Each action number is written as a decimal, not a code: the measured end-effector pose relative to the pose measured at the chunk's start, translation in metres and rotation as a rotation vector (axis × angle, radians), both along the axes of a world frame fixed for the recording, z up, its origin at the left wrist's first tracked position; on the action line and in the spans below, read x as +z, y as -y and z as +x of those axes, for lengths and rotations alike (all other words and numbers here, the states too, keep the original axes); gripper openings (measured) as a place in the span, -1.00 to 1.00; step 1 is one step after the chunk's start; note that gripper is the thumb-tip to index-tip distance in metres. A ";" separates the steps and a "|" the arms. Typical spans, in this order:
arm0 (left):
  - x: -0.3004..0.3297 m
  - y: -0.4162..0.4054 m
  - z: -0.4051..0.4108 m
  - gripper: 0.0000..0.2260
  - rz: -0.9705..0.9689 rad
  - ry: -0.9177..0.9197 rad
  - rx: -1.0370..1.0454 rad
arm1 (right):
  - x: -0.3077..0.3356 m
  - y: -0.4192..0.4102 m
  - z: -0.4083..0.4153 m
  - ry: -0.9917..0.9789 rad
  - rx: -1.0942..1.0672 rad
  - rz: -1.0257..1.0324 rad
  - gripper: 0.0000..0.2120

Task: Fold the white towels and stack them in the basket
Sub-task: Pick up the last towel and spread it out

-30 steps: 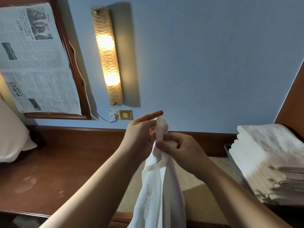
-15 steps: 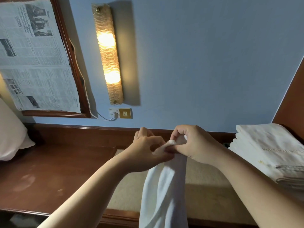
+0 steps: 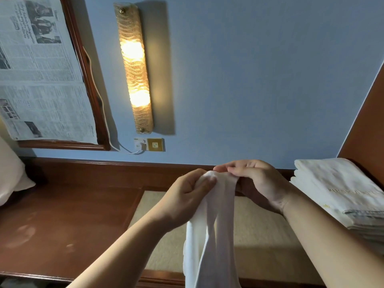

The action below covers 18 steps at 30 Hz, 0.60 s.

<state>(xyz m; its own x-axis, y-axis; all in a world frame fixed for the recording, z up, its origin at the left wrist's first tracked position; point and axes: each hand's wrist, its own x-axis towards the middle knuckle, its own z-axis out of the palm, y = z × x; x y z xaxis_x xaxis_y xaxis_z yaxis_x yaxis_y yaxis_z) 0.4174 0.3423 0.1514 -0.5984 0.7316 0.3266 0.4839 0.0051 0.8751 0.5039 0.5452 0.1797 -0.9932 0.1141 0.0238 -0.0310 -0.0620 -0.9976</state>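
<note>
A white towel [image 3: 216,235] hangs down in front of me from its top edge, bunched into long folds and running out of the bottom of the view. My left hand [image 3: 187,194] pinches the top edge on its left side. My right hand [image 3: 255,181] pinches the same edge a little to the right, fingers curled over the cloth. A tall stack of folded white towels [image 3: 340,192] stands at the right. The basket under the stack is hidden in this view.
A dark wooden desk [image 3: 62,221] with a beige inlay [image 3: 259,229] lies below my hands. A lit wall lamp [image 3: 135,69], a socket with a white cable [image 3: 149,144], a newspaper-covered frame [image 3: 41,69] and a white pillow [image 3: 10,175] are at the left.
My two hands have drawn slightly apart along the towel's top edge, spreading it between them. The hands have shifted a little to the right and lower than a second ago.
</note>
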 end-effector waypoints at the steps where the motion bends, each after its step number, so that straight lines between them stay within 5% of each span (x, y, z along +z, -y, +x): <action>1: 0.002 0.000 -0.001 -0.71 0.036 0.014 0.025 | -0.001 -0.001 -0.001 -0.006 -0.013 -0.030 -0.71; 8: 0.016 -0.005 0.001 -0.79 0.114 0.023 0.010 | 0.012 0.004 -0.006 -0.002 -0.112 0.029 -0.52; 13: 0.021 -0.014 0.000 -0.86 0.176 0.120 0.072 | 0.020 0.010 -0.003 -0.015 -0.126 0.280 -0.73; 18: 0.019 -0.015 -0.004 -0.89 0.210 0.147 0.123 | 0.024 0.013 0.000 -0.051 -0.028 0.123 -0.67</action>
<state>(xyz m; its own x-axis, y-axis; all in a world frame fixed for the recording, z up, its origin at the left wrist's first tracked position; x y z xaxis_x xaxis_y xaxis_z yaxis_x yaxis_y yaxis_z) 0.4134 0.3574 0.1706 -0.7305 0.5762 0.3665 0.3584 -0.1333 0.9240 0.5042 0.5326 0.2034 -0.9867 0.1352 0.0901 -0.0823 0.0624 -0.9947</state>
